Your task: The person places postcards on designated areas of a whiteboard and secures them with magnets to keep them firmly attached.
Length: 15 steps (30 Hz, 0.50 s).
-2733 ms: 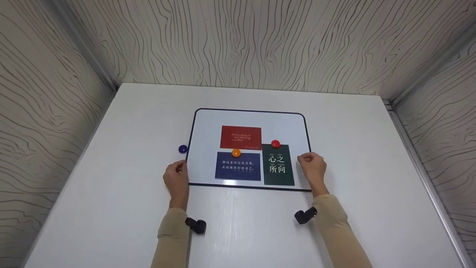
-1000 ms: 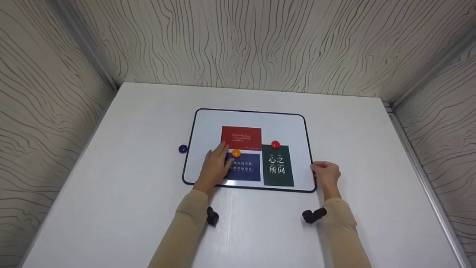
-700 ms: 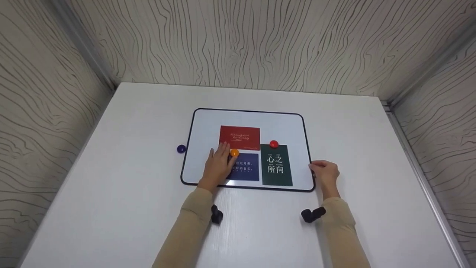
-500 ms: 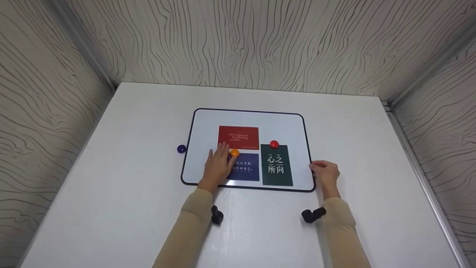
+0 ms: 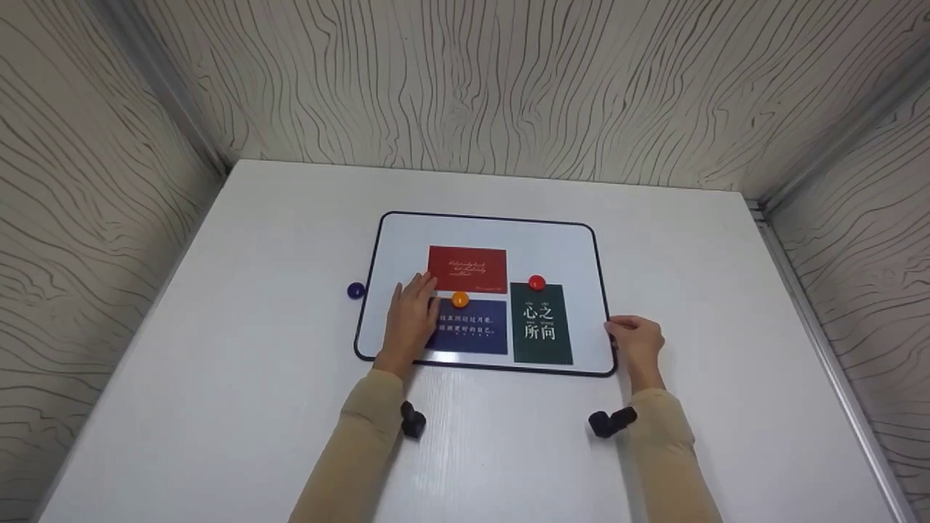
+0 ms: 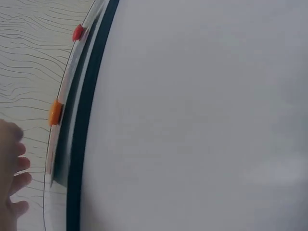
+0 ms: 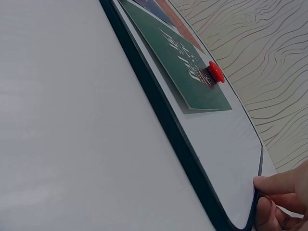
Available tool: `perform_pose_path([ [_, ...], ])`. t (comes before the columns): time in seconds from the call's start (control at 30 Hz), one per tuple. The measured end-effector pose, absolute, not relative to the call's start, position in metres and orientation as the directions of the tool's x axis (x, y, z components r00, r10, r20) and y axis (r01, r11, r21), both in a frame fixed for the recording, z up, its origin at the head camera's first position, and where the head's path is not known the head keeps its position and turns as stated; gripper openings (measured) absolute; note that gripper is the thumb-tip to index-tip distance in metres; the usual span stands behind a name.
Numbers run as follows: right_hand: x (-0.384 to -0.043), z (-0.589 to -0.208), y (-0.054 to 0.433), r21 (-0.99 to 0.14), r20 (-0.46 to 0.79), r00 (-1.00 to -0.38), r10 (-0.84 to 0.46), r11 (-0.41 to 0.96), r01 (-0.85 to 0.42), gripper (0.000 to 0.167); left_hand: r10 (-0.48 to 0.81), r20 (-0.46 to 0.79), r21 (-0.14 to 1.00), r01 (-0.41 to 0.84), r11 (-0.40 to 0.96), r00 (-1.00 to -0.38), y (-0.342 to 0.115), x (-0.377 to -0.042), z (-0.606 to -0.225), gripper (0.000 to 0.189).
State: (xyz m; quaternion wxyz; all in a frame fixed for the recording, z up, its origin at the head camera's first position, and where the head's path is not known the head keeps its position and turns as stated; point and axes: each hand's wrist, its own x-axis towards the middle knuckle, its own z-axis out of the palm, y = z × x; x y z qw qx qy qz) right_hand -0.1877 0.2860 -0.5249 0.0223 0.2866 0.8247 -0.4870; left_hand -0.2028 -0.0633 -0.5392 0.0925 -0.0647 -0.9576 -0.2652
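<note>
A whiteboard (image 5: 407,240) with a dark frame lies on the table, bearing a red card (image 5: 468,270), a blue card (image 5: 472,341) and a dark green card (image 5: 541,341). My left hand (image 5: 408,323) is over the board's left half with fingers extended, fingertips at the red card's lower left corner. It covers the blue card's left end. My right hand (image 5: 637,340) pinches the board's right edge; in the right wrist view its fingertips (image 7: 262,183) are at the frame near a corner. An orange round magnet (image 5: 460,299) sits on the blue card's top edge, a red one (image 5: 537,282) on the green card's.
A dark blue round magnet (image 5: 355,290) lies just outside the board's left edge. The white table (image 5: 494,450) is enclosed by wood-grain patterned panels (image 5: 465,87) at the back and sides. A black wrist camera (image 5: 612,421) juts out from each sleeve.
My left hand has gone from the board's left edge to the red card, which slid slightly left, and has since drawn back left. My right hand has shifted rightward to the board's right edge.
</note>
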Motion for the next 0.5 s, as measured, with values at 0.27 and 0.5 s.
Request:
perform_pose_path([
  [0.27, -0.186, -0.526, 0.287, -0.788, -0.304, -0.836, 0.457, 0.372, 0.49, 0.027, -0.069, 0.294, 0.582, 0.121, 0.804, -0.953, -0.085, -0.201, -0.54, 0.031],
  [0.5, -0.186, -0.527, 0.286, -0.789, -0.305, -0.833, 0.461, 0.368, 0.492, 0.028, -0.143, 0.323, 0.607, 0.089, 0.789, -0.935, -0.102, -0.201, -0.54, 0.028],
])
